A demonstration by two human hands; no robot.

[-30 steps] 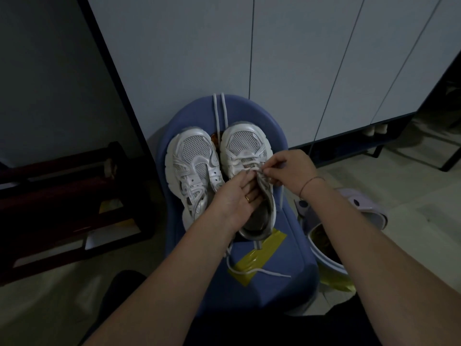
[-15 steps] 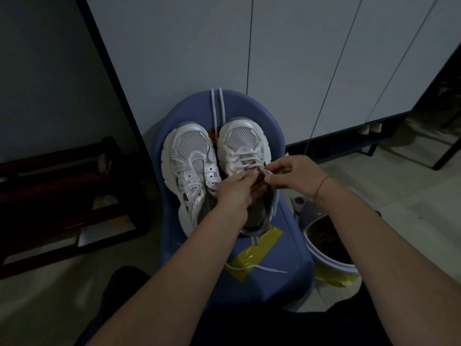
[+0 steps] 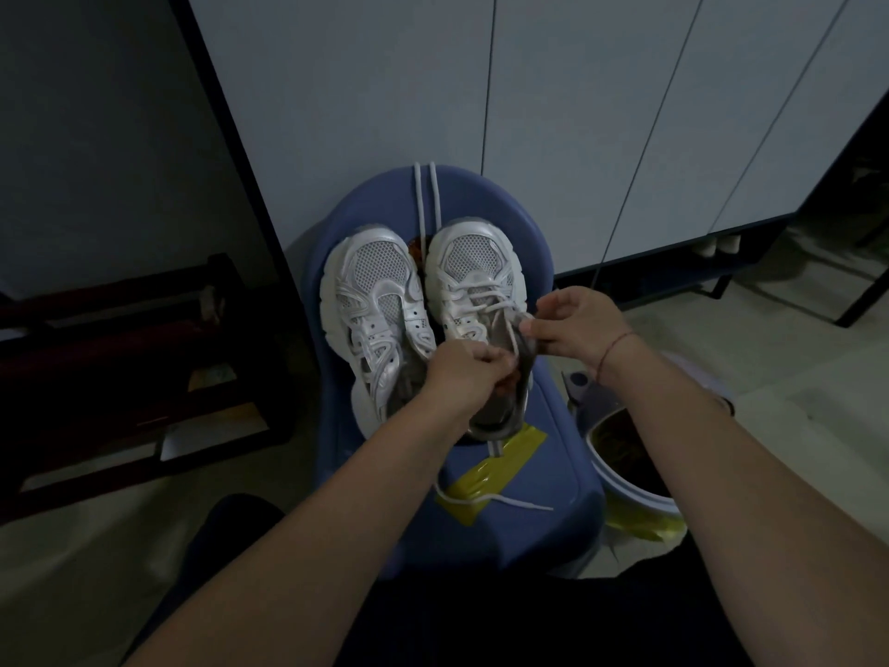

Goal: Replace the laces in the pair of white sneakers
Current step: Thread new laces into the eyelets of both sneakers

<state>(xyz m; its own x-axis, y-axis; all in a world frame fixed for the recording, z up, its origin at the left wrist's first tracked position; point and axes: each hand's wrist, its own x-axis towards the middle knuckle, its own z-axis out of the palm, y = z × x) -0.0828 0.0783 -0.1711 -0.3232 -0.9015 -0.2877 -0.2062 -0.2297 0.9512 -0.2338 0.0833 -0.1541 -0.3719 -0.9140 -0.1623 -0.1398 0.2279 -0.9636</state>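
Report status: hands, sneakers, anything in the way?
Hands: left hand and right hand pinch lace on right sneaker, partly laced. The left sneaker unlaced. Nothing blocking; spare lace loose on stool.

Dim room: pale cabinet doors [image 3: 553, 113] behind a blue chair [image 3: 505, 512], dark wooden rack [image 3: 120, 358] left.

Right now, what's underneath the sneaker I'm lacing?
The blue seat. A yellow tape strip and a loose white lace come out from beneath the heel of the sneaker. How far they run under it is hidden by the sole and your left hand.
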